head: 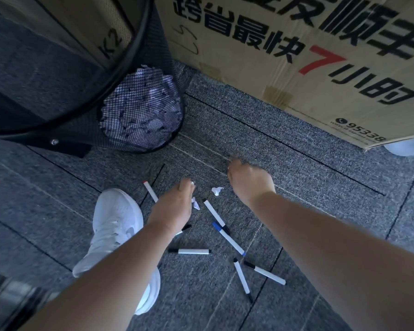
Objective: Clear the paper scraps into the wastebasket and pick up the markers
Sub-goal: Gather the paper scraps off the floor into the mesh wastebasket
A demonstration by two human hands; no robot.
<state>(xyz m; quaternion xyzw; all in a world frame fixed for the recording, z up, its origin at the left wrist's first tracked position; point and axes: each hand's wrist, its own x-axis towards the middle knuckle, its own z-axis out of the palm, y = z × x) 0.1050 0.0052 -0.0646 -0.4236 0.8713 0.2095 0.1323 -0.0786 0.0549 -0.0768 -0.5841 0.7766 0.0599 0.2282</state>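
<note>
Small white paper scraps lie on the grey carpet: one (217, 190) between my hands and one (196, 204) beside my left palm. My left hand (175, 206) reaches down, and its fingertips pinch a third white scrap (192, 184). My right hand (249, 180) hovers low over the carpet with its fingers curled under; nothing shows in it. Several white markers are scattered below: a red-tipped one (150, 191) partly under my left hand, a black-capped one (215, 216), a blue-capped one (228, 238) and more black-capped ones (189, 251) (242, 278). The black mesh wastebasket (139, 56) stands at upper left with crumpled paper inside.
A large printed cardboard box (296, 68) blocks the upper right, close behind my right hand. My white shoe (115, 225) is planted just left of the markers. A dark shiny object (7, 299) sits blurred at the lower left corner.
</note>
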